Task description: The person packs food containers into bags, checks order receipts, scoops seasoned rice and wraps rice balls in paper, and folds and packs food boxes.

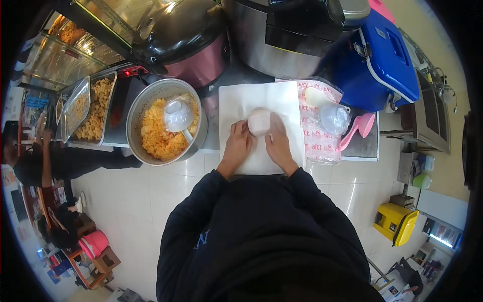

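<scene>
Dark sweatshirt (271, 231) foremost; at the counter's (363, 147) front edge, left hand (237, 147) and right hand (279, 147) clamp a pale round packet (259, 124) between them, seemingly already shaped (underside hidden); the white paper (234, 103) beneath remains unfolded.

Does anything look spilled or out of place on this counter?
Nothing stands out: no spill shows around the rice pot, and the white paper lies fairly flat beneath the left hand and right hand.
</scene>
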Demonstrator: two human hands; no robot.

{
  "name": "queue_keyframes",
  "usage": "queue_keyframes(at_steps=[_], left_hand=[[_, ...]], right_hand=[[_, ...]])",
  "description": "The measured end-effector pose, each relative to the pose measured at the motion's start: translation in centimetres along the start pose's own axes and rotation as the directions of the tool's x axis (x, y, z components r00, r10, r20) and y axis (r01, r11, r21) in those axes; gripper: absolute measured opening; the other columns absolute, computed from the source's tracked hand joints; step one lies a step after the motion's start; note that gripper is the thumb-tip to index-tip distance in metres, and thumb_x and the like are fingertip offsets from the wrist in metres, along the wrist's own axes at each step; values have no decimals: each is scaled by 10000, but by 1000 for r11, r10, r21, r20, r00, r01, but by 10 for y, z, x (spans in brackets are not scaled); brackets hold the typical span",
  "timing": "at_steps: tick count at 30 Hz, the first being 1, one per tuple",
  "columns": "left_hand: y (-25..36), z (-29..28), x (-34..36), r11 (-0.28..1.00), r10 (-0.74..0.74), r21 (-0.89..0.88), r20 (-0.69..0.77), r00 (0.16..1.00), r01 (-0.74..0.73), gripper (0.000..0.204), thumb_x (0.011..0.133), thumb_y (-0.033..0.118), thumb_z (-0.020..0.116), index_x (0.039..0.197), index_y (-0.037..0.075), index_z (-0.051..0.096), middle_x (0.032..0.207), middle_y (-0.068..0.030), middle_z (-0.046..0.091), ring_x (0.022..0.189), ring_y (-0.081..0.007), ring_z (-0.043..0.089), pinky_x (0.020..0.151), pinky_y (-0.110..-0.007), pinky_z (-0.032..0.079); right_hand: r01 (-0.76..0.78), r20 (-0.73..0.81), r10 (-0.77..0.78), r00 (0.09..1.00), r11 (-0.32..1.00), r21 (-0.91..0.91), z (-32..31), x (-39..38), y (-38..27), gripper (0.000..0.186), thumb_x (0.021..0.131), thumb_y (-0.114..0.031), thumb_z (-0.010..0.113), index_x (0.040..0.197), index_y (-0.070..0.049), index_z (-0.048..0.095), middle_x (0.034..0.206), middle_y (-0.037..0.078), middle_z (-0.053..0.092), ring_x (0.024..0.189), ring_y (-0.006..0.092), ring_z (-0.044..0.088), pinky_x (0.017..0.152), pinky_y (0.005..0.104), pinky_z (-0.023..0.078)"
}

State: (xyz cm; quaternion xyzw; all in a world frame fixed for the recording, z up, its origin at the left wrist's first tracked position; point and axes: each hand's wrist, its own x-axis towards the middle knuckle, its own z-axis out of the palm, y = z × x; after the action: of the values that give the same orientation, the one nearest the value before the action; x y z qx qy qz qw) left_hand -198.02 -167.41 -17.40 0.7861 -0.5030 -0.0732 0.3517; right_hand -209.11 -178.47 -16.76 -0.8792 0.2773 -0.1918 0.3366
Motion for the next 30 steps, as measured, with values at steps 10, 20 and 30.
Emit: queue_keyframes(at_steps=[10, 20, 30], left_hand=[[17, 7, -2, 1000, 2, -22, 24, 1000, -2, 466, 746, 24, 514, 1193, -68, 419, 1247, -221, 326, 1148, -363, 358, 996, -415, 302], [85, -22, 36, -82, -197, -831, 555, 808, 550, 471, 933, 376, 432, 1236, 16, 436, 1185, -53, 506, 1123, -160, 449, 964, -312, 336], [61, 40, 41, 954, 101, 248, 255, 962, -166, 641, 856, 452, 490, 1317, 26, 357, 1368, -229, 276, 1295, -385, 201, 1027, -591, 101]], right_hand=[[-347, 22, 475, 880, 608, 714, 28, 41, -35, 531, 840, -279, 618, 1224, 35, 428, 1115, 138, 539, 1034, 224, 525, 879, 309, 408], [-22, -425, -14, 905, 997, -80, -53, -18, -49, 446, 838, -232, 625, 1206, -35, 468, 1144, 100, 512, 979, 170, 530, 838, 281, 437], [-520, -314, 636, 705, 764, 382, -110, -64, 90, 478, 805, -358, 636, 1107, 0, 543, 1078, 164, 550, 965, 251, 547, 781, 344, 452]])
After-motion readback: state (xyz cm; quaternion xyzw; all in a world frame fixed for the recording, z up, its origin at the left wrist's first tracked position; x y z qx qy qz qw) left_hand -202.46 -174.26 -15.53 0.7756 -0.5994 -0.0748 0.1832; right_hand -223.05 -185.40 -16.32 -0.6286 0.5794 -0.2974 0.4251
